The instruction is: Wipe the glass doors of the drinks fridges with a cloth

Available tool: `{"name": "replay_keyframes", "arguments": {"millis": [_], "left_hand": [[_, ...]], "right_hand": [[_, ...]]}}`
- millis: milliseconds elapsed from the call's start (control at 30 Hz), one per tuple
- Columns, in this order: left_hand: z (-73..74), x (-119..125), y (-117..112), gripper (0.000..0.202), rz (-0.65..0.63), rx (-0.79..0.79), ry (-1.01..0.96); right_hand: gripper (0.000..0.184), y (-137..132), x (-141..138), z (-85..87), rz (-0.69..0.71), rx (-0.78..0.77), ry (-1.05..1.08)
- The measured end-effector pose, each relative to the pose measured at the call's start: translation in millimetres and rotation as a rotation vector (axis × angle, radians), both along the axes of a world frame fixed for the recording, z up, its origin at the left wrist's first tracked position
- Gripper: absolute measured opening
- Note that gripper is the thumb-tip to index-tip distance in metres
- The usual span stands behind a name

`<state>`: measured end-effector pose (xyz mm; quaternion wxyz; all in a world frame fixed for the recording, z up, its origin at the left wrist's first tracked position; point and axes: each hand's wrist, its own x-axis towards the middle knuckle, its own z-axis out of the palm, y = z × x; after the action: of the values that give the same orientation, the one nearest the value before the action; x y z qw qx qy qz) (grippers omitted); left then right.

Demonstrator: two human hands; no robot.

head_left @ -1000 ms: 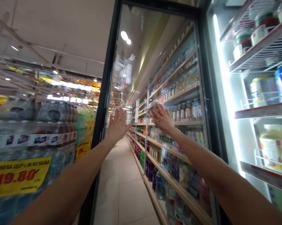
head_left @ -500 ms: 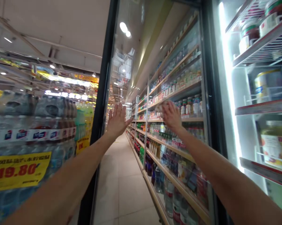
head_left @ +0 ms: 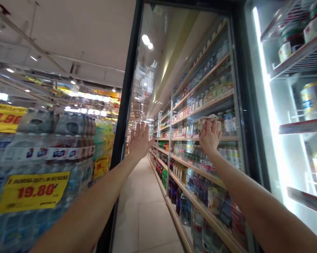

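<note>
Right hand (head_left: 210, 136) and cloth (head_left: 213, 116) have slid rightward across the glass (head_left: 171, 42), toward the lit cooler (head_left: 302, 127). That hand lies over the pale cloth, its fingers slightly spread, holding it to the pane. Left hand (head_left: 140, 140) is spread at the glass, bare. Dark frame (head_left: 128, 80) borders the pane; shelves of bottles and pale floor tiles (head_left: 151, 221) show in it. Bottle packs (head_left: 45, 153) stand left, under a grey ceiling (head_left: 76, 31) with lamps.
</note>
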<state>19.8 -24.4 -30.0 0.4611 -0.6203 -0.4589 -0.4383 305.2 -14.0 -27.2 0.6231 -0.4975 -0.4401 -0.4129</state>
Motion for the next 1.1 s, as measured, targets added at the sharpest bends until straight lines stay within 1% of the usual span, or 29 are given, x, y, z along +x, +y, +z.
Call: {"name": "replay_keyframes", "arguments": {"millis": [33,67,167,200,233,267,333,367,400,433,467,567,600,633,667,733,767,800,833,900,967,1000,1033,1067,1100], "left_hand": [[-1.0,0.6,0.2,0.063,-0.001,0.004,-0.008],[-2.4,0.9,0.4,0.063,-0.005,0.008,-0.014],[-10.1,0.2,1.5,0.063,-0.026,0.017,-0.019],[-13.8,-0.4,1.9,0.063,-0.032,0.018,-0.014],[-17.7,-0.8,2.4,0.062,-0.038,0.016,-0.007],[-21.8,-1.0,3.0,0.062,-0.043,0.014,-0.003],[-29.0,-0.1,4.7,0.061,-0.055,0.011,-0.003],[-31.7,0.9,5.6,0.060,-0.063,0.014,-0.008],[-33.7,2.0,6.6,0.060,-0.070,0.018,-0.015],[-34.9,3.1,7.4,0.059,-0.076,0.023,-0.023],[-35.6,3.9,8.0,0.058,-0.081,0.027,-0.029],[-35.9,2.8,8.0,0.058,-0.090,0.030,-0.034],[-35.8,1.3,7.3,0.058,-0.092,0.032,-0.031],[-35.6,-0.2,6.3,0.058,-0.093,0.035,-0.028],[-35.4,-1.1,4.8,0.058,-0.094,0.038,-0.025],[-34.7,1.4,1.1,0.058,-0.102,0.046,-0.027],[-34.0,6.4,-1.0,0.058,-0.114,0.055,-0.025],[-33.2,14.5,-3.0,0.057,-0.133,0.067,-0.013],[-32.2,25.6,-4.7,0.057,-0.163,0.081,0.013],[-30.2,54.7,-5.8,0.054,-0.238,0.105,0.104],[-27.5,85.2,-3.0,0.053,-0.298,0.112,0.180],[-25.6,97.0,-0.4,0.052,-0.310,0.111,0.202],[-22.7,104.6,2.6,0.053,-0.311,0.110,0.216],[-18.5,106.8,5.7,0.053,-0.305,0.105,0.226],[-12.6,103.2,8.3,0.054,-0.294,0.095,0.232]], "right_hand": [[0.049,0.0,-2.0,-0.3,0.000,0.010,0.013],[0.048,-0.3,-6.9,-3.0,0.003,0.000,-0.071],[0.043,-1.7,-21.8,-20.8,0.018,-0.096,-0.582],[0.043,-1.5,-21.2,-26.3,0.015,-0.115,-0.666],[0.043,-0.7,-16.8,-29.8,0.008,-0.117,-0.645],[0.043,0.7,-9.5,-31.0,0.000,-0.096,-0.522],[0.046,4.2,6.3,-26.8,-0.007,-0.023,-0.161],[0.048,5.7,10.5,-23.2,-0.005,0.009,-0.021],[0.049,6.8,10.2,-20.1,-0.002,0.033,0.062],[0.049,7.2,5.1,-18.3,0.002,0.043,0.067],[0.048,6.9,-4.0,-18.5,0.007,0.036,-0.011],[0.043,3.1,-36.4,-27.2,0.044,-0.052,-0.522],[0.042,1.6,-42.3,-29.9,0.058,-0.079,-0.652],[0.042,0.4,-44.0,-31.0,0.070,-0.089,-0.690],[0.042,-0.3,-41.9,-29.9,0.083,-0.078,-0.619],[0.044,-0.2,-32.8,-22.1,0.128,-0.016,-0.291],[0.046,0.3,-29.6,-16.6,0.155,0.013,-0.137],[0.048,0.7,-29.5,-11.3,0.177,0.030,-0.032],[0.049,0.8,-33.1,-7.0,0.208,0.032,0.003],[0.051,-0.6,-49.6,-3.8,0.331,-0.003,-0.109],[0.054,-3.6,-67.8,-7.9,0.525,-0.024,-0.261],[0.055,-5.2,-72.9,-11.7,0.612,-0.014,-0.297],[0.055,-6.5,-73.5,-16.0,0.654,0.006,-0.299],[0.054,-7.1,-69.2,-20.5,0.634,0.028,-0.277],[0.054,-6.9,-60.4,-24.8,0.563,0.038,-0.249]]}}
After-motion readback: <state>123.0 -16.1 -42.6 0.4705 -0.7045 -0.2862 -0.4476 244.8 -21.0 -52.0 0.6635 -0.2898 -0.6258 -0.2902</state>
